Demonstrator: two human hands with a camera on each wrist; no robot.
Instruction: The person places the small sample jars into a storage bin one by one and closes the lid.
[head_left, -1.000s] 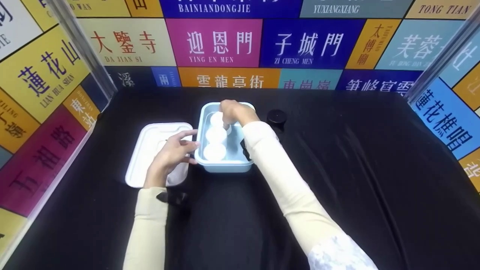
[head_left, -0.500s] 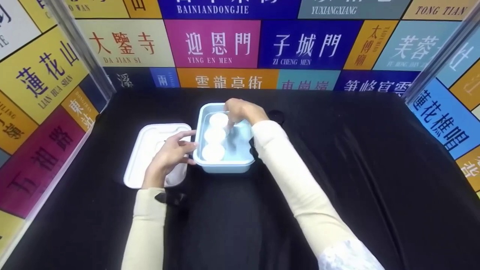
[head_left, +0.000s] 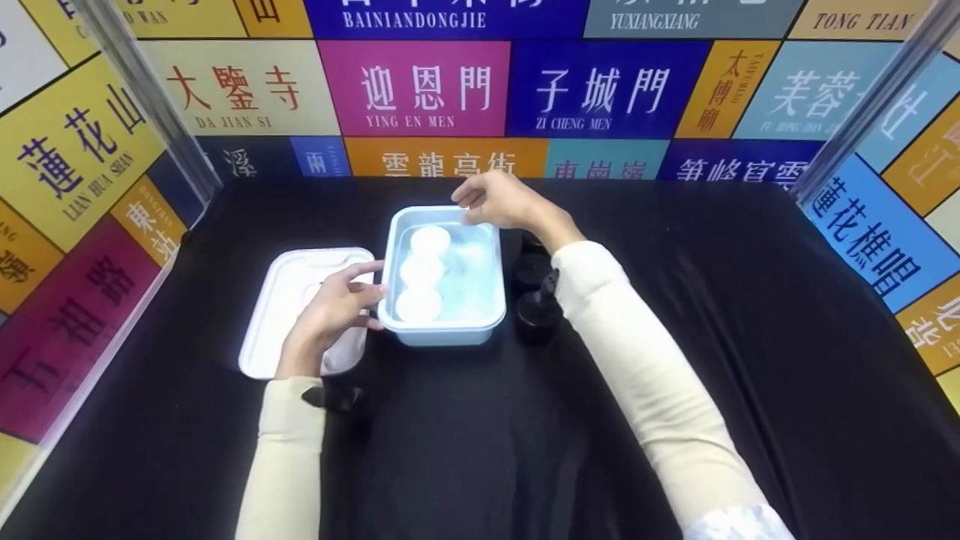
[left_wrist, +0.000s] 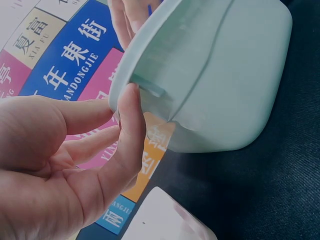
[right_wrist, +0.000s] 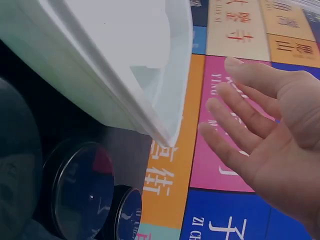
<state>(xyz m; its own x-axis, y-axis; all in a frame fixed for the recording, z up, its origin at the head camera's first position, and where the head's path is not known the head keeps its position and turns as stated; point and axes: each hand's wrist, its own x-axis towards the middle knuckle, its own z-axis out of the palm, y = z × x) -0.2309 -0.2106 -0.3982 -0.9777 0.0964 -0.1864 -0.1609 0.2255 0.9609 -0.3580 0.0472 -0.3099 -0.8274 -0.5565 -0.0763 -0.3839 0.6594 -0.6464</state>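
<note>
A light blue-green open box stands near the middle of the black cloth. Inside, along its left half, lie three white balls in a row: a far ball, a middle ball and a near ball. My left hand rests its fingertips against the box's left rim from outside, fingers spread and slightly bent. Over the far right corner hovers my right hand; the right wrist view shows its fingers loose and apart, holding nothing.
Left of the box, partly under my left wrist, lies a white lid. Several black round containers, one a near black container, stand close along the box's right side. A wall of coloured sign panels closes off the back.
My right hand has risen out of the box, moving right and away from the balls, which now show fully. My left hand stays at the left rim.
</note>
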